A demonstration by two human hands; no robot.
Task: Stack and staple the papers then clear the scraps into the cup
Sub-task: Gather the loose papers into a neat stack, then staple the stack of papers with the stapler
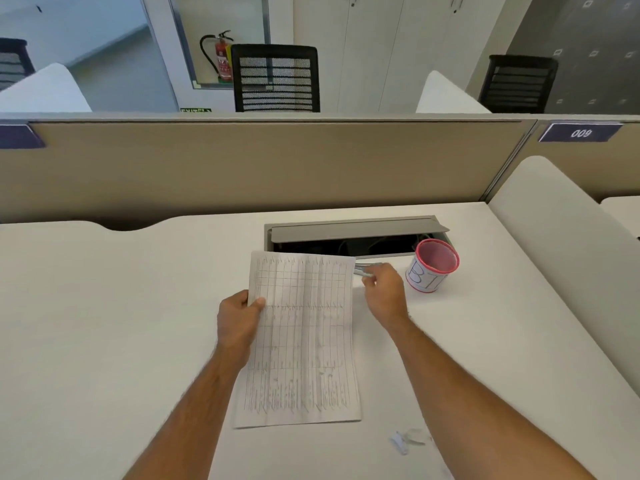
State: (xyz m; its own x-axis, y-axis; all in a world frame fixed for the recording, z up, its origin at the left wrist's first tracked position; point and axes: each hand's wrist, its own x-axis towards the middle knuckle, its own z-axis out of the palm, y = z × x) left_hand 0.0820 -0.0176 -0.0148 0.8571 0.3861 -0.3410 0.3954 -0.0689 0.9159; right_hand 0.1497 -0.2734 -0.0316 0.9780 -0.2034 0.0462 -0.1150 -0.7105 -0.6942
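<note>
A stack of printed papers (303,341) with ruled tables lies in the middle of the white desk (104,323), its far end lifted. My left hand (239,322) pinches the stack's left edge, thumb on top. My right hand (384,289) is at the stack's top right corner, fingers curled over a silver stapler (363,268) that mostly hides under it. A paper cup (431,266) with a red rim stands upright just right of that hand. A few small white scraps (403,439) lie near the desk's front edge, right of the papers.
An open grey cable tray (353,232) with a raised lid sits in the desk behind the papers. A beige partition (259,164) closes off the far side. A rounded white side panel (561,244) rises on the right.
</note>
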